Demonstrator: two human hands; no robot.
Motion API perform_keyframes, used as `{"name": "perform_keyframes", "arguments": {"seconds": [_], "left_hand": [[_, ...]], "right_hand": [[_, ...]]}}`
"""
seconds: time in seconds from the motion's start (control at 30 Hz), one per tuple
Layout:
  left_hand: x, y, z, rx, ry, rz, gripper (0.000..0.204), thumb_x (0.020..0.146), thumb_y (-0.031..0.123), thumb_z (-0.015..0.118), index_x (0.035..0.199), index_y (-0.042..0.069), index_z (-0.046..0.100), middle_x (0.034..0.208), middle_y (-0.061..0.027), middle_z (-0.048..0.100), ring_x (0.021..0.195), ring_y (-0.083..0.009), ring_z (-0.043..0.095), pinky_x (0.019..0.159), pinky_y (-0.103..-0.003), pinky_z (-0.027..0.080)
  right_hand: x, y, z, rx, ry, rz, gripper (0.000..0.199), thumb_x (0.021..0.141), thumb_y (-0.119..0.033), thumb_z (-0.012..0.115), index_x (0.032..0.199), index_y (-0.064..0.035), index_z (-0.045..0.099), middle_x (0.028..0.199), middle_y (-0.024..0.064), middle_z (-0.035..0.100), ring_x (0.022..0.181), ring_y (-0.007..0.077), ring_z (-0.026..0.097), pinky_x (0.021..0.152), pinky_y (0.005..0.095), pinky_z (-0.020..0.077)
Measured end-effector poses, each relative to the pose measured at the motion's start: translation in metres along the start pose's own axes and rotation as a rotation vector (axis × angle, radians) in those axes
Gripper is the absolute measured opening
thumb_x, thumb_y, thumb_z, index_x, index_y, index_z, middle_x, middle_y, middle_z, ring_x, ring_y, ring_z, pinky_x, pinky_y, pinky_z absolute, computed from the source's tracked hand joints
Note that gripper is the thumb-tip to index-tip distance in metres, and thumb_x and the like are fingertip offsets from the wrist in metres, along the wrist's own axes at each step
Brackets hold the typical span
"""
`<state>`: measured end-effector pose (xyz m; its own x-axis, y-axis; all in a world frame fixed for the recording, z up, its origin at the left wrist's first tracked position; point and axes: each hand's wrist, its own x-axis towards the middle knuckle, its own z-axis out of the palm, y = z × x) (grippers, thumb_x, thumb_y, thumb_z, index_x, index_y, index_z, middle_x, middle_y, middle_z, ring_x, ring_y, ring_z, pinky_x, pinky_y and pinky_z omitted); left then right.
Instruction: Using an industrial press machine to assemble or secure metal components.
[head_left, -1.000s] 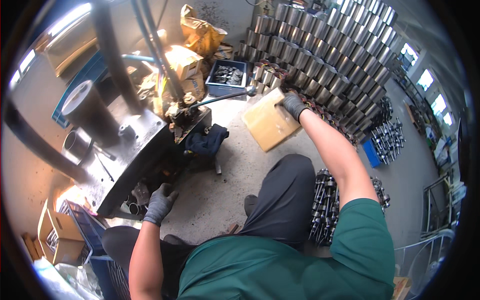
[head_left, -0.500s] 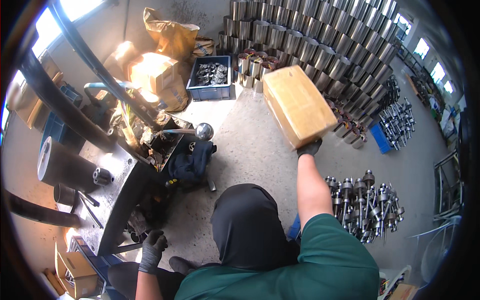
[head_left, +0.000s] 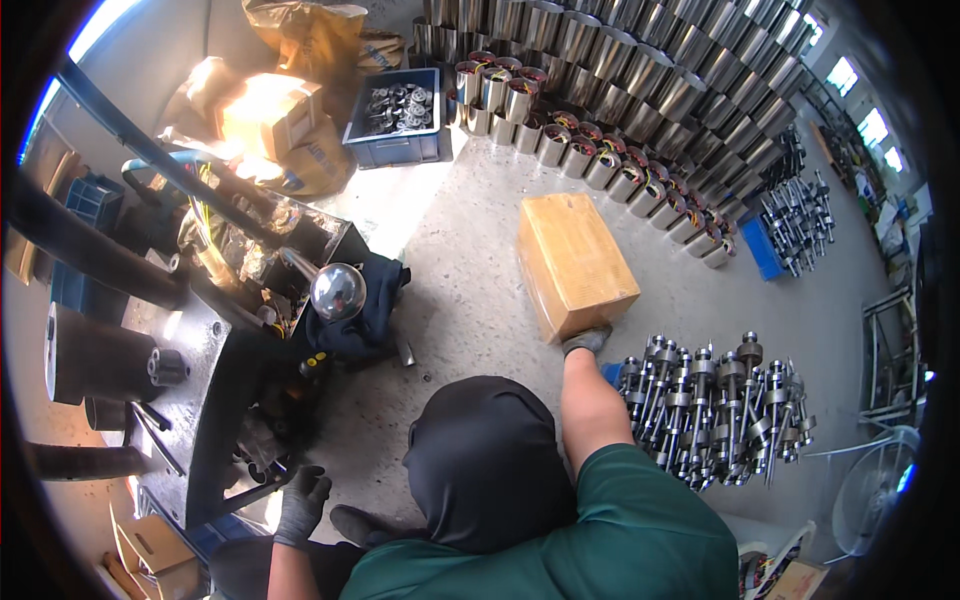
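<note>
Two gloved hands at work, seated person. Big grey press machine [head_left: 150,400] on the left with a chrome ball lever [head_left: 338,291]; rows of steel cylinders [head_left: 640,90] along the far wall, rotor shafts [head_left: 720,410] on the floor at right. Cardboard box [head_left: 575,262] held up by the right hand [head_left: 588,340], gripping its near bottom edge only. Better to keep it level and support underneath; it looks heavy, could tip. Left hand [head_left: 300,505] half-curled, empty, at the machine's edge.
</note>
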<state>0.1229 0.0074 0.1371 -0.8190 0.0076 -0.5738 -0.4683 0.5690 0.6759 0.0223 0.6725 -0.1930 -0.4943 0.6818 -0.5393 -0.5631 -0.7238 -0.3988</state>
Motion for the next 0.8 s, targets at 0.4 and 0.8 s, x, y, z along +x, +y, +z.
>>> {"name": "perform_keyframes", "arguments": {"seconds": [0.4,0.8], "left_hand": [[0.002,0.010,0.003,0.299,-0.046,0.108,0.035,0.091,0.022,0.071,0.118,0.002,0.063,0.093,-0.0194,0.070,0.089,-0.0307,0.069,0.082,-0.041,0.054],[0.001,0.021,0.008,0.322,-0.057,0.100,0.037,0.091,0.023,0.070,0.120,0.001,0.063,0.095,-0.0207,0.071,0.091,-0.0323,0.070,0.084,-0.042,0.054]], "right_hand": [[-0.056,-0.053,0.208,-0.188,-0.508,-0.067,0.071,0.101,-0.062,0.028,0.155,-0.0165,0.038,0.160,0.0078,0.040,0.145,0.0341,0.037,0.117,0.0567,0.0322],[-0.051,-0.043,0.089,-0.042,-0.215,-0.122,0.064,0.100,-0.061,0.032,0.146,-0.0191,0.049,0.151,0.0055,0.051,0.140,0.0315,0.045,0.108,0.0609,0.0394]]}}
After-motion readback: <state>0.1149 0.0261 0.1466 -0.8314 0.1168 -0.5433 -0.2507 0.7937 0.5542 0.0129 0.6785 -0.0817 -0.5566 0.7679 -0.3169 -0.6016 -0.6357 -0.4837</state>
